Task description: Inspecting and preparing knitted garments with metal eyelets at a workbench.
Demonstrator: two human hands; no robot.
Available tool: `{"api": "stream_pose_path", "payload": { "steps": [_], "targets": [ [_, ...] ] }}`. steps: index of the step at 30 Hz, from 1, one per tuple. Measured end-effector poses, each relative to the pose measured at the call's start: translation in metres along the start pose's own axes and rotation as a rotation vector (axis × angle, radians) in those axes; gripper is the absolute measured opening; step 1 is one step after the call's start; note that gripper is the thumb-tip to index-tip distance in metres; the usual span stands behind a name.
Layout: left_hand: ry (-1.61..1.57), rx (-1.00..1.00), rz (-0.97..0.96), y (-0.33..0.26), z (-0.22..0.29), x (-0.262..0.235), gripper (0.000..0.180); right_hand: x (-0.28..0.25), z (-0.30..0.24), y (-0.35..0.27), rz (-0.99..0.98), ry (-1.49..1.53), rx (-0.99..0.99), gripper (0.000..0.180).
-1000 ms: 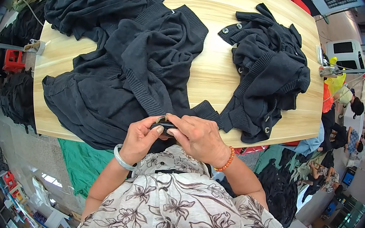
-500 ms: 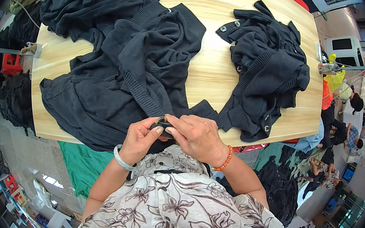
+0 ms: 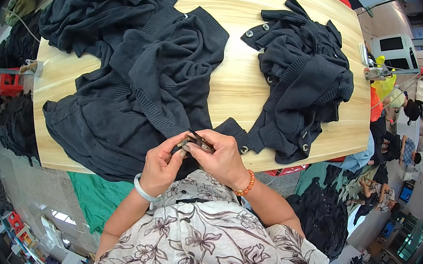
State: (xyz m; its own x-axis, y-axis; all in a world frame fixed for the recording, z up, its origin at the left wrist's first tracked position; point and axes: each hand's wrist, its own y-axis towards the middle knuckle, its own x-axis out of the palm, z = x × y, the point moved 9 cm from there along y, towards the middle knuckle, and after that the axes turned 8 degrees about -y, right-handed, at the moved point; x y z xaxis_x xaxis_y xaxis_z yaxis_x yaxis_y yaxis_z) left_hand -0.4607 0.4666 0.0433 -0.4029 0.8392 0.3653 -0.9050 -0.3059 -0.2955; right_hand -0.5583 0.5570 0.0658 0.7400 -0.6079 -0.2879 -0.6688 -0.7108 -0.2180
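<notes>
While over worktop edge: both hands pinch 1 thing
Left hand [image 3: 159, 165]: fingers closed on small dark object [image 3: 195, 143]
Right hand [image 3: 221, 158]: fingers closed on same object
Beneath: dark knit garment [image 3: 143, 93] on worktop [image 3: 238, 78]

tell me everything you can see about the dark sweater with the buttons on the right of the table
The dark charcoal knitted cardigan lies crumpled in a heap on the right half of the light wooden table. It has ribbed edges and several round metallic buttons along its placket. One ribbed corner reaches the table's near edge, close to the right hand; whether they touch is unclear.
</notes>
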Motion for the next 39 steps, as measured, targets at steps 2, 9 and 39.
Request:
{"api": "stream_pose_path", "payload": {
  "steps": [2, 9, 39],
  "targets": [
    [0.022, 0.014, 0.018, 0.001, 0.0, 0.001, 0.038, 0.004, 0.013, 0.002, -0.021, 0.109, 0.109, 0.017],
    [0.484, 0.216, 0.165, -0.003, 0.008, -0.001, 0.044, 0.025, 0.047, 0.003, 0.025, 0.533, 0.242, 0.013],
    [-0.26, 0.031, 0.204, -0.003, -0.02, -0.019, 0.034, -0.001, -0.011, -0.011, -0.029, -0.379, -0.127, 0.026]
  ]
}}
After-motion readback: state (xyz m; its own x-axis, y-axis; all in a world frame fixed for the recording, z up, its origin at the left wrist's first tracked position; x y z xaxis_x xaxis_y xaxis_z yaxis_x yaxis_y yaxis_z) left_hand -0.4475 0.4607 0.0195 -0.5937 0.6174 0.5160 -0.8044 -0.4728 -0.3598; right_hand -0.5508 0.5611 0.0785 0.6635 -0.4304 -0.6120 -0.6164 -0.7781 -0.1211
